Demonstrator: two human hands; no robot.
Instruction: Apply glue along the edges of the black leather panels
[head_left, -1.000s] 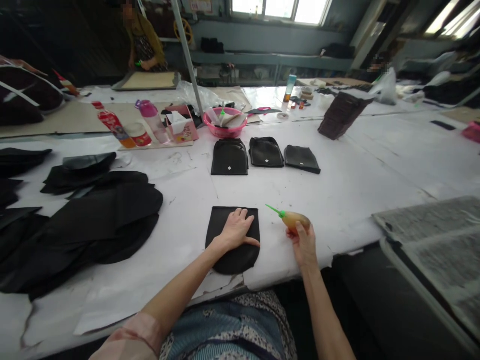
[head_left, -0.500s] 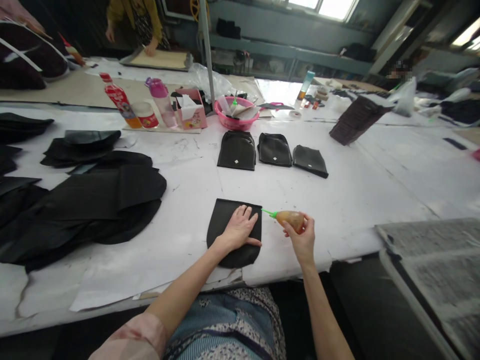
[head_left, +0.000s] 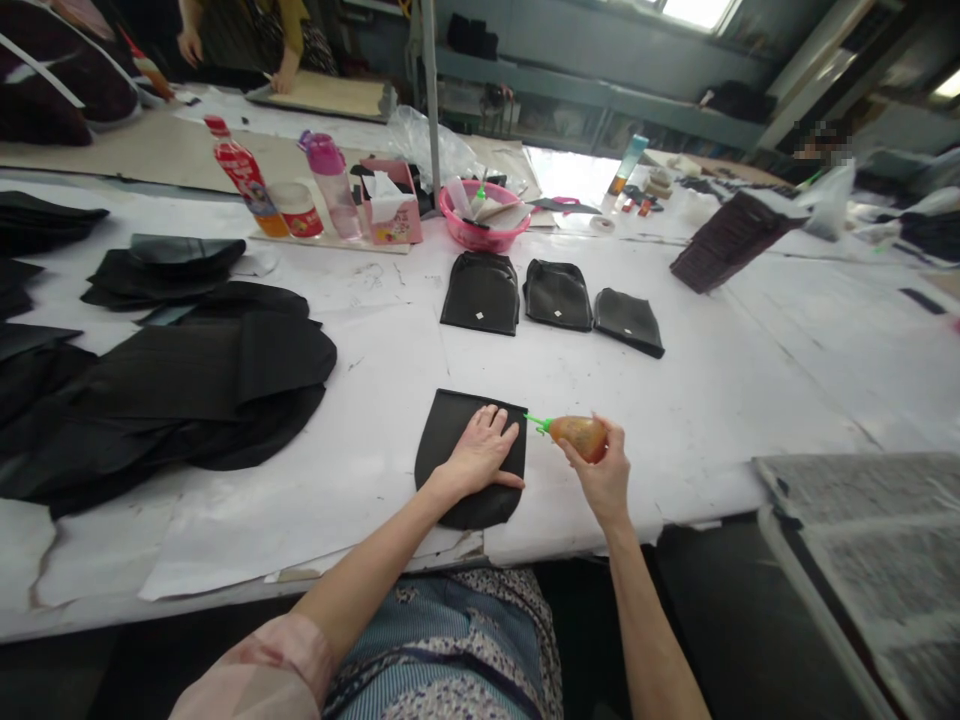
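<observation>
My left hand lies flat with its fingers spread on a black, round-ended leather-like piece. In my right hand is a squeeze bottle of amber liquid, which looks like a glue bottle, tilted on its side. Its thin green nozzle points left and meets the piece's upper right corner. Whether any liquid comes out is too small to see. Farther back lie three black pieces, a larger one, a middle one and a smaller one, each with a small pale mark.
Stacks of black cut pieces cover the table's left. Behind stand a red-capped drink bottle, a purple-lidded bottle, a tissue box and a pink basket. A dark folded bundle stands right. Across the table a co-worker's hand rests on a board.
The camera view has shifted slightly. My left hand stays on the black piece, and the bottle's nozzle remains at its upper right corner. My right fingers have shifted a little on the bottle.
</observation>
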